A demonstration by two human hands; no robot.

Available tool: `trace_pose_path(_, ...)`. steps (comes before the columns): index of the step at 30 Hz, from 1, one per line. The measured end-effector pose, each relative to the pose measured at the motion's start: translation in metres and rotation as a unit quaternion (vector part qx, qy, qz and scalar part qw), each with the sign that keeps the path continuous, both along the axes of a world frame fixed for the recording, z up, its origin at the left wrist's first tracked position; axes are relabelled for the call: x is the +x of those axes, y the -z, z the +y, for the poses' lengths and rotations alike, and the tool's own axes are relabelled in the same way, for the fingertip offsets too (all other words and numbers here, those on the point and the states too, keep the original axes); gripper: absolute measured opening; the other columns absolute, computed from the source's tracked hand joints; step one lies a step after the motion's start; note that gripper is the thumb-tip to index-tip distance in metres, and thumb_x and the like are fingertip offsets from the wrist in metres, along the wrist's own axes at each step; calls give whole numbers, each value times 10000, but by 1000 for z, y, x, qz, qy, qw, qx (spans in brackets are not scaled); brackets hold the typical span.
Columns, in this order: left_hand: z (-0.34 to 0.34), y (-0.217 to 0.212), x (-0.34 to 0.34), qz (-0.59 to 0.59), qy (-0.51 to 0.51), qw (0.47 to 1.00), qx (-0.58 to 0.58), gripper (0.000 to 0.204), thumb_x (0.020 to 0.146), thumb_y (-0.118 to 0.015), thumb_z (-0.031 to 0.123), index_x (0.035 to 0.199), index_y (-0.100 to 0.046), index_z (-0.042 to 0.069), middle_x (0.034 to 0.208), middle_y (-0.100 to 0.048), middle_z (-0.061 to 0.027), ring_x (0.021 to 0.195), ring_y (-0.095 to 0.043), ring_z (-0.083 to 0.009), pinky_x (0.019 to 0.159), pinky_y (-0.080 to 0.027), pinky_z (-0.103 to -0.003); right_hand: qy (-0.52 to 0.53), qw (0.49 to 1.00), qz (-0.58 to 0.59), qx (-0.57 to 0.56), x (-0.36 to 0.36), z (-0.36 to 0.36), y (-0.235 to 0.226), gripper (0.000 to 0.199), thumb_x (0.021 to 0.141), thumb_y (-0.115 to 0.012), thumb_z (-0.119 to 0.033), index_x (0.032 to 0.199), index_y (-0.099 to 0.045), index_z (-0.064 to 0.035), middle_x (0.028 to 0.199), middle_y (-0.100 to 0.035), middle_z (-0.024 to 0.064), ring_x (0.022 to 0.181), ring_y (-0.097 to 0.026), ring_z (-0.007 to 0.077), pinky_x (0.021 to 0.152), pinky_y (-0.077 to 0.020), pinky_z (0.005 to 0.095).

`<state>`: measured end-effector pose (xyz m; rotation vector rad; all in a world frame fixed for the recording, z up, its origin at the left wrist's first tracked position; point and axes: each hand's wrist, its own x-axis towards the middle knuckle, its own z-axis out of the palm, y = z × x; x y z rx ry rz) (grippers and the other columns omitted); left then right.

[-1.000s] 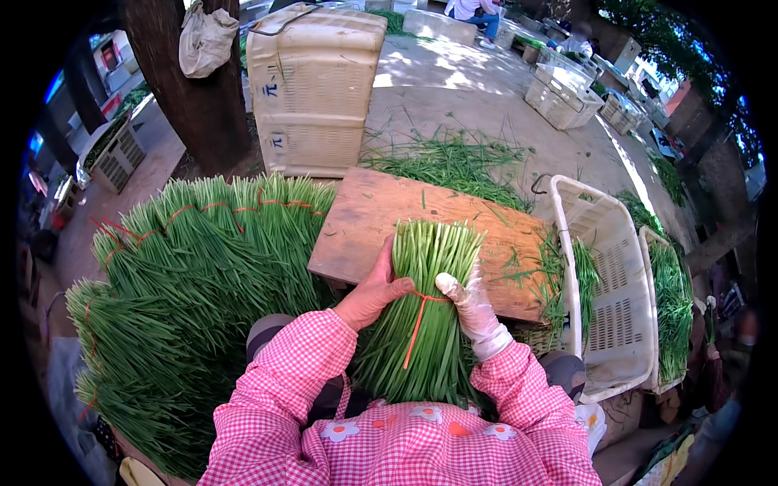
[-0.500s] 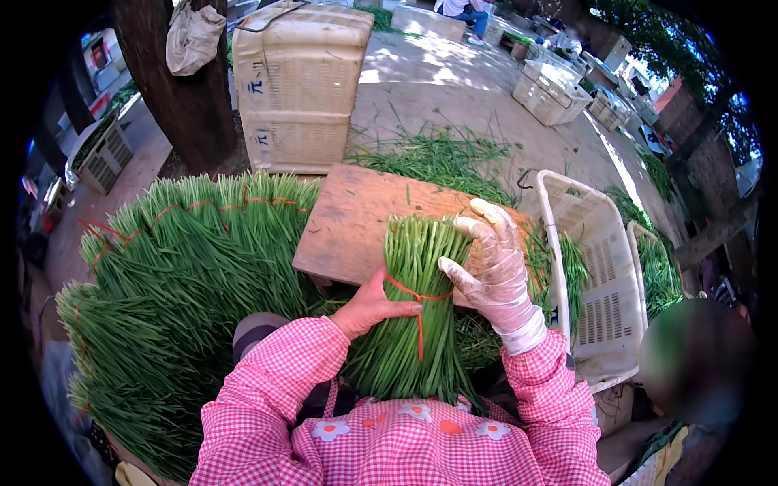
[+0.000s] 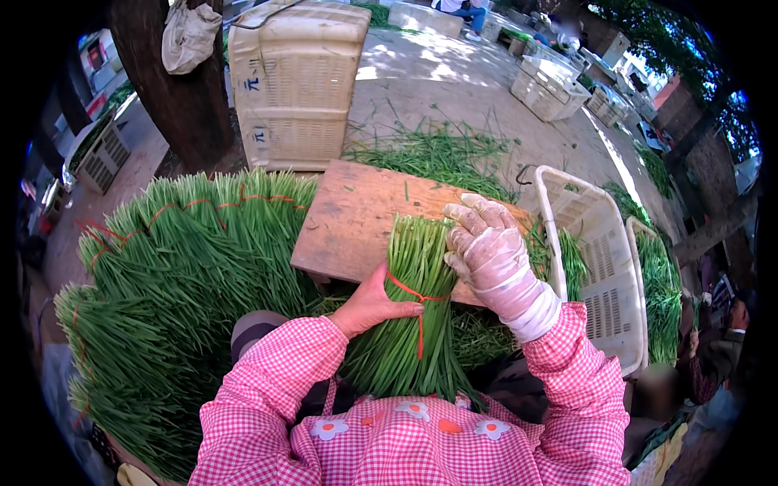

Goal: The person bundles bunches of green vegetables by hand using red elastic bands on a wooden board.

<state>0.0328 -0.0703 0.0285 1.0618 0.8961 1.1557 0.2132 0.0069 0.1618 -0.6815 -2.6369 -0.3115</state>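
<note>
A bundle of green chives [image 3: 413,324] stands in front of me, pale cut ends up, tied round with a red band. My left hand [image 3: 377,306] is closed round its left side, thumb across the front by the band. At the right edge of the stem tops is my right hand [image 3: 492,251], in a thin whitish glove. Its fingers are curled against the upper stems, and what they pinch, if anything, is hidden. Behind the bundle lies a wooden board [image 3: 348,227] with bits of leaf on it.
Many tied chive bundles [image 3: 194,267] stand packed at my left. To the right is a tilted white plastic crate [image 3: 604,275] with chives beside it. A tall crate [image 3: 296,89] stands by a tree trunk [image 3: 174,89]. Loose leaves [image 3: 438,158] litter the ground beyond; people are farther off.
My right hand has gone from spread fingers to curled ones at the stem tops, its wrist and forearm shifting slightly right. My left hand keeps its hold on the bundle.
</note>
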Motion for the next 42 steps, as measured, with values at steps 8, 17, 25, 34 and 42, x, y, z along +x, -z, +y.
trace_pose_path(8,-1,-5,-1,53,3,998,21,924,620,-843,200,1355,-315,17,1294,-468,-89,1217,-415,-193,1050,-292,-341,152,979,120,65,35,52,1,294,701,-617,-69,989,-581,-19,1116,-559,162,1085,-509,335,942,-406,426)
trace_pose_path(17,-1,-10,0,32,-12,999,15,944,607,-852,185,1367,-313,30,1307,-463,-93,1219,-423,-200,1048,-309,-352,22,954,195,-225,35,13,4,442,771,-699,-128,1157,-512,-18,1231,-490,168,1098,-516,300,955,-398,366)
trace_pose_path(25,1,4,4,107,-24,992,66,969,620,-848,196,1386,-280,22,1320,-450,-102,1228,-418,-204,1052,-309,-353,26,930,93,-355,28,12,11,426,715,-715,-135,1074,-541,14,927,-569,173,883,-576,334,783,-458,364)
trace_pose_path(34,-2,-11,5,92,-26,995,42,962,619,-850,189,1381,-289,15,1297,-475,-104,1228,-419,-202,1056,-298,-344,33,805,377,-456,22,14,41,199,821,-630,-98,1000,-580,-25,1056,-612,128,979,-588,216,817,-457,344)
trace_pose_path(42,0,-17,-12,-122,-88,986,-66,781,688,-787,73,1330,-343,37,1232,-510,-86,1144,-490,-192,984,-396,-357,112,619,562,-538,81,55,64,261,941,-504,-345,993,-550,-94,1005,-635,84,918,-598,170,842,-463,332)
